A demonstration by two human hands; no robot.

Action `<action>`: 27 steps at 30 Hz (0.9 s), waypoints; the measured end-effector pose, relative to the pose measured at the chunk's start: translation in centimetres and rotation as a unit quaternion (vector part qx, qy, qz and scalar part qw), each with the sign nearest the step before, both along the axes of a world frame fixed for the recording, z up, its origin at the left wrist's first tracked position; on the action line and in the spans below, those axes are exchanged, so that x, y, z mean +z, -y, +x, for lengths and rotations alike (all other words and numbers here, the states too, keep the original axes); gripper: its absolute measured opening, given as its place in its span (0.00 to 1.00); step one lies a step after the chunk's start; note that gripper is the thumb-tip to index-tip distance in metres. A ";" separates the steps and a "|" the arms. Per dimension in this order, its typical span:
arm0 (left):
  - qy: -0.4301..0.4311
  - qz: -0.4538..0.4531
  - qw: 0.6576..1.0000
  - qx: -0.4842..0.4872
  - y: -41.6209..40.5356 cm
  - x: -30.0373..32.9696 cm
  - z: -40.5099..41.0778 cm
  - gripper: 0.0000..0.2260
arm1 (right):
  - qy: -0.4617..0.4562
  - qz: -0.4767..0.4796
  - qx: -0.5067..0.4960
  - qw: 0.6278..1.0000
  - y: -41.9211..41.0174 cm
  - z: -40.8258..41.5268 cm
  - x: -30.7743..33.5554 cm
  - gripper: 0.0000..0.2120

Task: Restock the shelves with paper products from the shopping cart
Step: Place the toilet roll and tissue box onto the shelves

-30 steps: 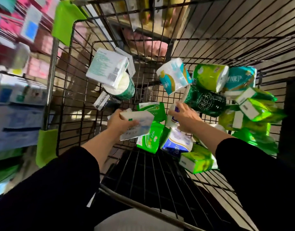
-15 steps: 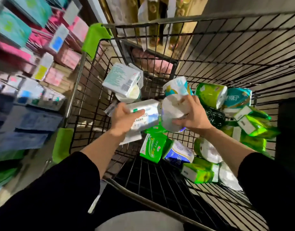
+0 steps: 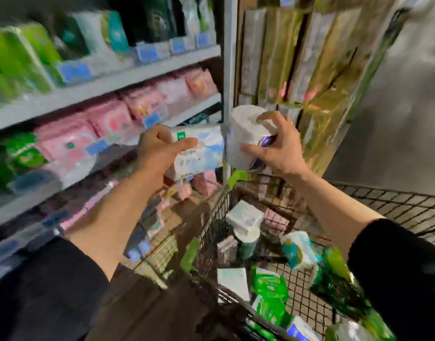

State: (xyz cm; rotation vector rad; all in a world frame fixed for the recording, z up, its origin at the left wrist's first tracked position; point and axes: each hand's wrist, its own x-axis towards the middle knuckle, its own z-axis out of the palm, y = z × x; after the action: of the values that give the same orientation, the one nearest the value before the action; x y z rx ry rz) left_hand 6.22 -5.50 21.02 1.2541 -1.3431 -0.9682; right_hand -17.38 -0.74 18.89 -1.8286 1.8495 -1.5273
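Observation:
My left hand point(image 3: 159, 150) grips a white and pale-blue tissue pack point(image 3: 201, 153), held up in front of the shelves point(image 3: 128, 77). My right hand point(image 3: 275, 150) grips a white paper roll point(image 3: 243, 139) with a purple mark, right beside the pack and close to the shelf's grey upright post point(image 3: 230, 70). Both are raised above the black wire shopping cart point(image 3: 395, 207), which lies at the lower right and holds several green, white and blue paper packs point(image 3: 270, 286) and rolls point(image 3: 297, 249).
The shelves on the left carry green packs point(image 3: 17, 55) on top and pink packs point(image 3: 108, 124) on the middle level, with blue price tags along the edges. Gold-wrapped goods point(image 3: 309, 70) stand behind the post. The picture is blurred by motion.
Both hands have lifted the tissue pack and the roll out of the cart and up towards the shelves. The view has swung up and left from the cart to the shelving.

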 end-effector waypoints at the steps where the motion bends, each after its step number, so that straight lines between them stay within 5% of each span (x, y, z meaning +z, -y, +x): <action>1: -0.015 -0.018 1.000 0.011 -0.1 1.8 2.0 0.23 | 0.003 -0.036 0.012 0.999 0.5 1.7 2.1 0.31; 6: -0.081 -0.085 0.991 0.064 -2.1 9.3 11.3 0.25 | -0.031 -0.144 0.071 0.986 2.2 10.2 10.9 0.30; 14: -0.090 -0.178 0.971 0.134 -5.7 14.5 21.7 0.27 | -0.065 -0.180 0.152 0.970 2.3 20.0 18.1 0.25; 20: -0.072 -0.219 0.959 0.167 -8.4 14.7 27.4 0.25 | -0.037 -0.147 0.228 0.962 2.8 26.3 19.2 0.24; 27: -0.051 -0.165 0.951 0.256 -11.0 11.4 34.3 0.25 | -0.036 -0.093 0.303 0.948 4.0 33.9 16.7 0.22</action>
State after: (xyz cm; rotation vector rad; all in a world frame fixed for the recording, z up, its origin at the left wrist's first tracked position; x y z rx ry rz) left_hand 40.48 5.53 32.46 1.1871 -0.9741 -0.4158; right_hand 16.52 -4.73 35.59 -2.2697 1.0184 -1.4355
